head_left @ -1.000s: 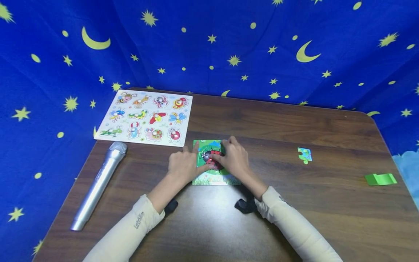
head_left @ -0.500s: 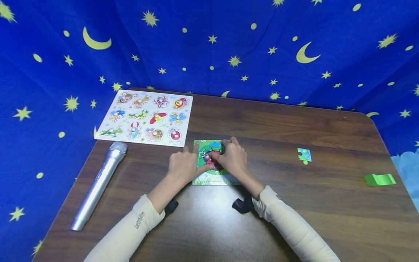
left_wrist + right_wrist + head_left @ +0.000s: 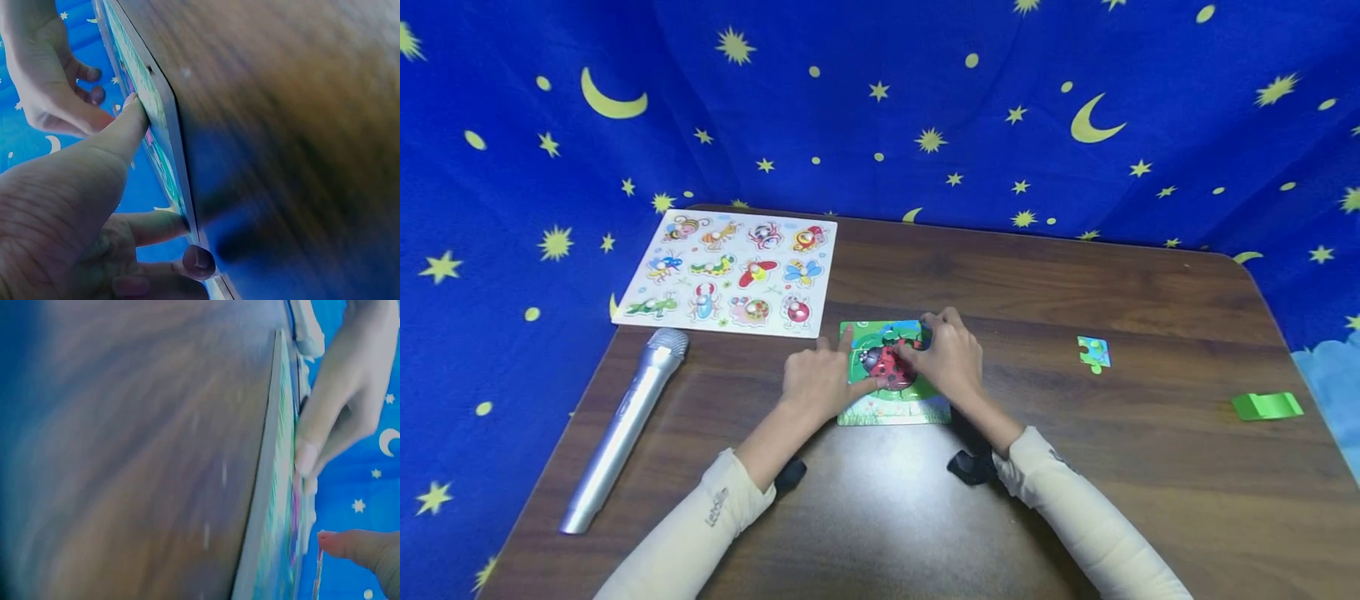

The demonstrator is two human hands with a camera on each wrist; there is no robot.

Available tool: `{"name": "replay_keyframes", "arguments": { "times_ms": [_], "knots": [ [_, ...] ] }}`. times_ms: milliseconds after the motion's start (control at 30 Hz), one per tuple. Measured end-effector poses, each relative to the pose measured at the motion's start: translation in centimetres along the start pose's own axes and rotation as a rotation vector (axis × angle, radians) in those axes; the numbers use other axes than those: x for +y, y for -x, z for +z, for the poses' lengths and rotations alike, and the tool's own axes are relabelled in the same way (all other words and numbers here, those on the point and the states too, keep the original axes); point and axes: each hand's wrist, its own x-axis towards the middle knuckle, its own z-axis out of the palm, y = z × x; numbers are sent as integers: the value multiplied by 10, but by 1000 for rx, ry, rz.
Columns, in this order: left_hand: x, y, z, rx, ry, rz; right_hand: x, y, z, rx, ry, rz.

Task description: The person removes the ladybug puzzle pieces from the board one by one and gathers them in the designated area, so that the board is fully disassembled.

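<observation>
A square ladybug jigsaw puzzle (image 3: 891, 410) with a green border lies flat on the table in the head view. My left hand (image 3: 815, 382) rests at its left side, index finger along the edge and thumb on the picture. In the left wrist view the left thumb (image 3: 128, 122) presses the puzzle's face. Over the upper right corner, my right hand (image 3: 953, 357) pinches a puzzle piece (image 3: 912, 339) that looks raised and tilted from the board. In the right wrist view, the right thumb (image 3: 350, 544) touches that thin piece's edge (image 3: 318, 575); its other fingers are out of sight there.
A loose blue-green puzzle piece (image 3: 1094, 354) and a bright green block (image 3: 1266, 407) lie to the right. At the left are a silver microphone (image 3: 625, 433) and a white insect peg board (image 3: 730, 275). A blue star-patterned cloth (image 3: 850, 100) hangs behind the table (image 3: 1037, 292).
My right hand has shifted slightly right, and a piece at the puzzle's upper right now looks lifted, showing more of the ladybug. My left hand stays in place. The head view has shifted slightly.
</observation>
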Motion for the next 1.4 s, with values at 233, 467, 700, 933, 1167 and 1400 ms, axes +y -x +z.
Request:
{"name": "replay_keyframes", "arguments": {
  "times_ms": [233, 467, 700, 933, 1167, 1400],
  "knots": [
    [-3, 0, 0, -6, 14, -8, 26, -1, -20, 36, 12, 28],
    [-3, 1, 1, -14, 27, -14, 56, 2, -38, 52, 45, 72],
    [-3, 1, 1, -20, 31, -18, 91, 6, -54, 55, 58, 129],
    [-2, 2, 0, -10, 26, -12, 117, 14, -69, 40, 63, 193],
    [-1, 2, 1, -7, 28, -7, 132, 18, -77, 29, 86, 209],
    [0, 1, 0, -13, 31, -6, 139, 19, -80, 8, 112, 215]
  ]
}}
